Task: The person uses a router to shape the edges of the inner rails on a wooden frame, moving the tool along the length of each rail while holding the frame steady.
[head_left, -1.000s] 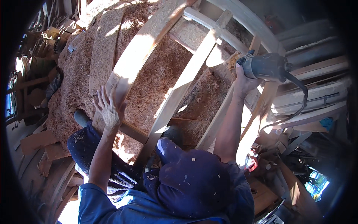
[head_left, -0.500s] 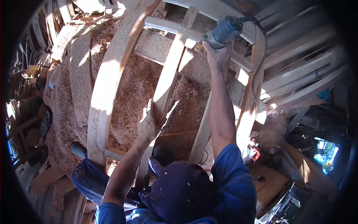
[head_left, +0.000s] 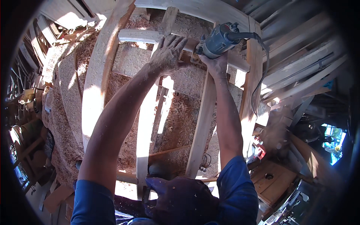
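My right hand [head_left: 215, 66] grips a dark grey-blue handheld router [head_left: 218, 42] from below, its cord trailing off to the right. The router's base end meets the upper crosspiece [head_left: 139, 36] of a large wooden frame. Just left of it, my left hand [head_left: 167, 57] lies with fingers stretched out on that crosspiece, near the top of a pale slat [head_left: 147, 131]. It holds nothing. Another slat [head_left: 201, 123] runs down below my right wrist. The router's cutting end is partly hidden by its base and my hand.
Wood shavings [head_left: 67, 123] cover the area under and left of the frame. A thick curved side piece [head_left: 93, 90] bounds the frame's left. Long boards [head_left: 300, 73] lie at the right, and a wooden box [head_left: 272, 176] sits lower right. The router's cord [head_left: 258, 90] hangs over the right side piece.
My left hand has moved up from the middle slat to the upper crosspiece, near the router. My right hand has brought the router slightly left and lower, against the crosspiece.
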`<move>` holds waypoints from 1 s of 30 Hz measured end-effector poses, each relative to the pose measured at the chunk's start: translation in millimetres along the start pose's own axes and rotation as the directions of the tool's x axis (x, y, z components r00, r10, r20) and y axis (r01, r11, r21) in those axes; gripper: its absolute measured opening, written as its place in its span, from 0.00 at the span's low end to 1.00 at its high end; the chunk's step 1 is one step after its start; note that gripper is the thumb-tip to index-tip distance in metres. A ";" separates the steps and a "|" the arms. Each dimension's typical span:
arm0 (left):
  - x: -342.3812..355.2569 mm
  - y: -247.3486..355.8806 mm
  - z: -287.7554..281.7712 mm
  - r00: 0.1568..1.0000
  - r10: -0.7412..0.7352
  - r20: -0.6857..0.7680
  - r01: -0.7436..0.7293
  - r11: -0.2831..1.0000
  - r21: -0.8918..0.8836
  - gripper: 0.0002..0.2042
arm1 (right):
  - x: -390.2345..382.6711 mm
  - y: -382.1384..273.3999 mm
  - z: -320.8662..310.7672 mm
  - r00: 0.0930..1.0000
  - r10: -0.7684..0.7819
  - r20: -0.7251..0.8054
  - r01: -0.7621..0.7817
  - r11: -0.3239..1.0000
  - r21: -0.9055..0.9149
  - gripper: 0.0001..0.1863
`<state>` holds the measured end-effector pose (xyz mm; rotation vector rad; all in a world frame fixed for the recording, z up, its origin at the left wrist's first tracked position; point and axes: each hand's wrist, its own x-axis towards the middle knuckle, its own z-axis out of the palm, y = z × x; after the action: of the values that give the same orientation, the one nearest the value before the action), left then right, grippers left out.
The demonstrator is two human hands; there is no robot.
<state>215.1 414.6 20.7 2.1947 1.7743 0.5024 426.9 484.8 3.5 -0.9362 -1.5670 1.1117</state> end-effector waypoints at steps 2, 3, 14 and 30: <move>25.0 14.3 8.9 0.994 0.042 0.100 -0.040 0.999 -0.022 0.55 | 4.3 17.4 -13.9 0.998 0.038 0.045 -0.040 0.999 0.032 0.44; 31.0 11.6 14.4 0.986 0.049 0.158 -0.046 0.999 -0.022 0.56 | 3.9 10.9 -9.6 0.997 0.025 0.071 -0.023 0.999 -0.032 0.42; 58.2 -5.3 32.6 0.974 0.096 0.203 -0.089 0.995 -0.044 0.61 | 5.7 10.8 -14.7 0.995 0.033 0.092 -0.004 0.955 -0.297 0.38; 80.5 13.1 11.3 0.931 0.102 0.351 -0.081 0.994 -0.075 0.49 | -3.3 19.3 -17.3 0.997 0.059 -0.058 -0.066 0.988 -0.137 0.37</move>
<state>246.6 490.6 23.7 2.1693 1.4548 0.1586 445.5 491.1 -13.8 -1.1060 -1.5961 1.0221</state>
